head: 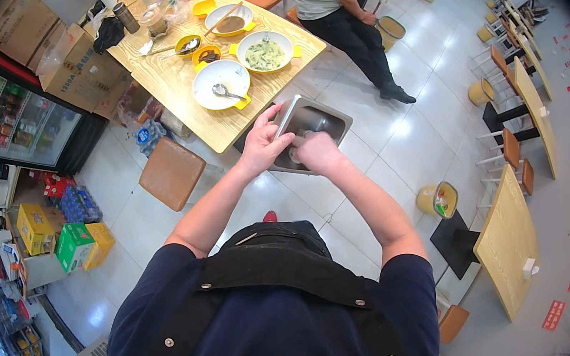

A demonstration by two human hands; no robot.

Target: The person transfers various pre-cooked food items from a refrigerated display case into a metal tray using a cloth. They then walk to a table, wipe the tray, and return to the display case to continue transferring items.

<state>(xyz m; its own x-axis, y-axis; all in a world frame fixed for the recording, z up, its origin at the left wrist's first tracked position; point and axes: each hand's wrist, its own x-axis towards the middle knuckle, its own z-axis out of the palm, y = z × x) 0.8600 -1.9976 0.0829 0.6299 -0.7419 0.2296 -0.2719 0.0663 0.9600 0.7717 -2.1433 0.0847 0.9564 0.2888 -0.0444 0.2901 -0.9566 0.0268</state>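
My left hand [263, 145] grips the left rim of a deep rectangular stainless steel pan [347, 124], its thumb over the edge. Inside the pan is my right hand [316, 151], fingers down by a pale, wadded item [296, 153] that may be a cloth; whether the fingers hold it is hard to tell. Left of the pan, a wooden table [166, 97] bears a white bowl with a spoon [223, 75], a bowl of pale green food [264, 54], a bowl of brown liquid with chopsticks [232, 22] and small yellow bowls [203, 8].
A brown-topped stool [172, 174] stands near the table's front edge. Beyond the table a person [334, 11] sits with one leg stretched out. Yellow bins [436, 199] and more tables [508, 245] are at the right. Cardboard boxes [80, 70] and a drinks fridge [12, 115] stand at the left.
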